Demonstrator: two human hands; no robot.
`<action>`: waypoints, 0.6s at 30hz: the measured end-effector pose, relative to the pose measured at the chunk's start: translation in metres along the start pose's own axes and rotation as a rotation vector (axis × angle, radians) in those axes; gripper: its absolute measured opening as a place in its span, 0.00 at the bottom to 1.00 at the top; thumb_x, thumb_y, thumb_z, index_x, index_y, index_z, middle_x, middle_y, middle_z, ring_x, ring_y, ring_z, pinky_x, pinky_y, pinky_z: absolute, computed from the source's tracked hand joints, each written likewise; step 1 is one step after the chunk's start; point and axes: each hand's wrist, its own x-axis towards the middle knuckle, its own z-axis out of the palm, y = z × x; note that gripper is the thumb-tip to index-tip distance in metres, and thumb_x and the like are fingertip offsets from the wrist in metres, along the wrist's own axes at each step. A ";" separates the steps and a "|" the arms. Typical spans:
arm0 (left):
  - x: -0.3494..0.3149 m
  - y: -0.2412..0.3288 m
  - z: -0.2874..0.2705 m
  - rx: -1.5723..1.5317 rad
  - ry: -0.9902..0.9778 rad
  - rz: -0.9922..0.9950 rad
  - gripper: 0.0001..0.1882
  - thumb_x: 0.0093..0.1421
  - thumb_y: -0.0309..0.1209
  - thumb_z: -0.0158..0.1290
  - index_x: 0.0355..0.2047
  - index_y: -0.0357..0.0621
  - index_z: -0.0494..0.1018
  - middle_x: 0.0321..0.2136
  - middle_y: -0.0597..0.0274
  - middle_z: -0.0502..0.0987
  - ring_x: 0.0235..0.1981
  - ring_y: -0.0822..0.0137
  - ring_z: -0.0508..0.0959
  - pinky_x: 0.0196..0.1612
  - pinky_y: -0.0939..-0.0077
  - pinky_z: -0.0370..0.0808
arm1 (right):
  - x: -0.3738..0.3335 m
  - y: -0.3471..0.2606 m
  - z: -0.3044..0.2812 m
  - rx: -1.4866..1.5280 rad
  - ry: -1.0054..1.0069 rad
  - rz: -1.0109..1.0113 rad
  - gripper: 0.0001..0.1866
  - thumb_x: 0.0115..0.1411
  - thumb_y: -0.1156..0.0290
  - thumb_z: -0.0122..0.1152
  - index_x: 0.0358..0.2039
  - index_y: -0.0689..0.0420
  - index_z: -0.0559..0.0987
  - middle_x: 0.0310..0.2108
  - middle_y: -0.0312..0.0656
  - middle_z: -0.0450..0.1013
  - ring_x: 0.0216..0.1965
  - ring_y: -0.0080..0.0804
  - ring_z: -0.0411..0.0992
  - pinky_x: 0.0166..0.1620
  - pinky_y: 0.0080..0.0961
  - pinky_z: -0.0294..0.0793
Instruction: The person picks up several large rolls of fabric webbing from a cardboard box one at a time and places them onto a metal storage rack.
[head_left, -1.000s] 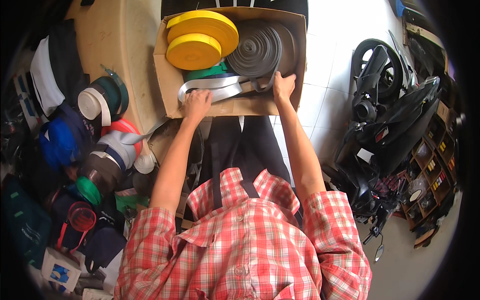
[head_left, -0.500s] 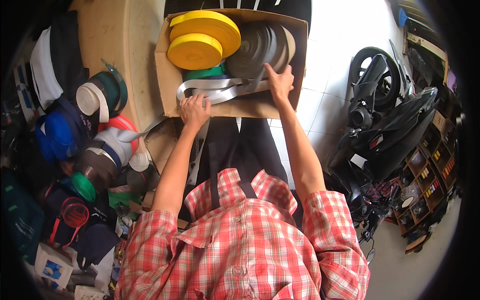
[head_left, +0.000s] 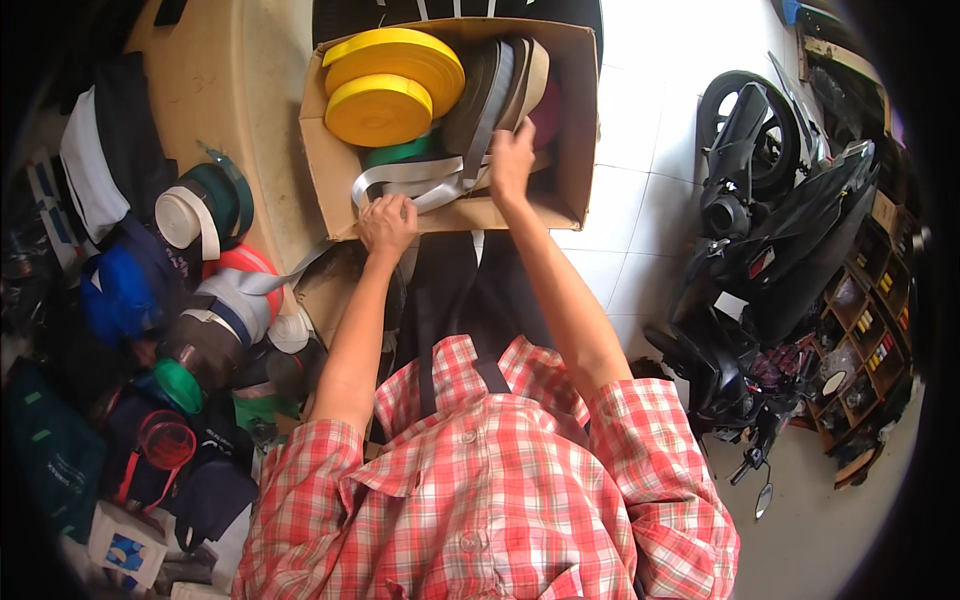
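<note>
A cardboard box (head_left: pixel 313 170) of strap rolls lies in front of me. My left hand (head_left: pixel 387 225) is closed over its near rim, close to a loose loop of silver-grey strap (head_left: pixel 410 172). Deeper inside, my right hand (head_left: pixel 512 162) has its fingers bent at the lower end of a tan strap roll (head_left: pixel 531 82). That roll leans against a grey strap roll (head_left: pixel 490 100) and a dark brown one (head_left: pixel 465 115). Two yellow strap rolls (head_left: pixel 378 110) are stacked at the left, over a green roll (head_left: pixel 400 150). Right of the tan roll, a maroon roll (head_left: pixel 546 112) shows partly.
To the left, a pile holds a cream strap roll (head_left: pixel 178 217), a dark green roll, a blue bundle (head_left: pixel 122 295) and bags. A large tan board (head_left: pixel 230 90) stands beside the box. At the right are a black motorbike (head_left: pixel 750 240) and a wooden rack (head_left: pixel 860 340) on white tiles.
My right hand has moved left inside the box. The grey and tan rolls now lean closer together, and the maroon roll has come into sight. My left hand stays at the near rim.
</note>
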 end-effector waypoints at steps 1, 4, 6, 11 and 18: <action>-0.001 0.000 0.000 -0.005 -0.001 -0.006 0.08 0.55 0.32 0.50 0.23 0.43 0.73 0.22 0.56 0.74 0.27 0.52 0.75 0.35 0.59 0.71 | 0.006 0.004 -0.010 0.355 -0.085 0.224 0.27 0.59 0.65 0.46 0.55 0.69 0.66 0.45 0.54 0.72 0.44 0.44 0.71 0.51 0.36 0.67; 0.000 0.001 0.000 0.001 0.002 -0.006 0.10 0.55 0.33 0.50 0.21 0.42 0.73 0.22 0.55 0.75 0.26 0.52 0.75 0.34 0.58 0.71 | 0.023 0.048 -0.038 0.838 -0.222 0.494 0.23 0.64 0.62 0.35 0.50 0.66 0.70 0.45 0.52 0.72 0.43 0.40 0.72 0.44 0.36 0.74; 0.000 0.002 0.000 0.003 -0.006 -0.008 0.10 0.55 0.33 0.50 0.21 0.42 0.73 0.22 0.55 0.75 0.26 0.52 0.76 0.33 0.58 0.71 | 0.032 0.068 -0.048 0.903 -0.173 0.656 0.19 0.63 0.71 0.39 0.49 0.71 0.67 0.47 0.57 0.69 0.48 0.50 0.71 0.51 0.40 0.75; -0.001 -0.002 0.002 0.015 -0.010 -0.017 0.09 0.55 0.32 0.50 0.22 0.42 0.74 0.22 0.55 0.75 0.26 0.51 0.76 0.33 0.58 0.72 | 0.051 0.084 -0.049 0.713 0.142 0.805 0.14 0.61 0.76 0.41 0.42 0.70 0.72 0.35 0.52 0.74 0.33 0.44 0.77 0.28 0.27 0.78; -0.001 0.001 0.001 -0.016 0.000 -0.044 0.10 0.55 0.33 0.50 0.21 0.42 0.74 0.22 0.55 0.76 0.26 0.51 0.76 0.34 0.59 0.72 | 0.050 0.093 -0.048 0.570 -0.052 0.809 0.16 0.61 0.69 0.43 0.45 0.60 0.75 0.33 0.44 0.75 0.33 0.34 0.74 0.34 0.32 0.78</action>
